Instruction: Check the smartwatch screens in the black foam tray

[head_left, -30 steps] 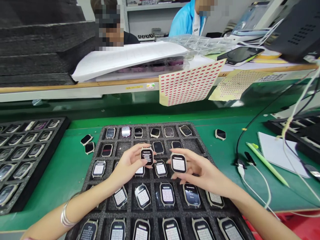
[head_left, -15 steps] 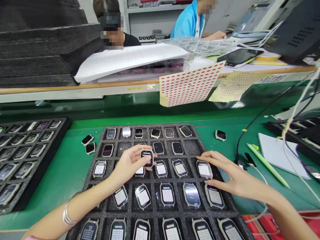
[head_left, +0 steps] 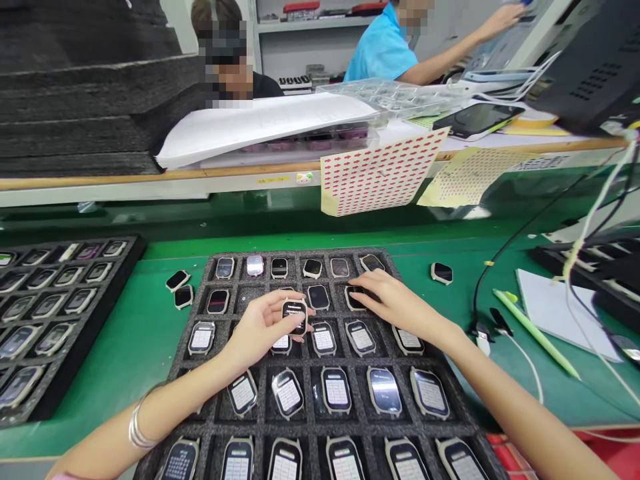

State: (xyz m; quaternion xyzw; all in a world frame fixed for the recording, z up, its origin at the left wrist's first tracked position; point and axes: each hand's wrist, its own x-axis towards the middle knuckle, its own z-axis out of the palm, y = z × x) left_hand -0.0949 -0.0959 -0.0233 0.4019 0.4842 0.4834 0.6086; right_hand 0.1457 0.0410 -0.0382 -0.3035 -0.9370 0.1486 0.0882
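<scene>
My left hand pinches a smartwatch case between thumb and fingers, above the foam tray. White text is lit on its dark screen. My right hand reaches over the tray from the right, its thumb and fingers closed on a dark-screened smartwatch that still sits in a second-row compartment. Beneath both hands lies the black foam tray, with strapless watches in its compartments. Several in the nearer rows, like this watch, show white lit screens. My left hand partly covers a few compartments.
Another watch tray stands at the left. Loose watches lie beside the main tray, one on its right. A green pen, a notepad and cables are at the right. Two people sit beyond the shelf.
My right hand has left the watch in the third row's right compartment and moved up and left to a second-row watch. My left hand keeps its watch nearly still.
</scene>
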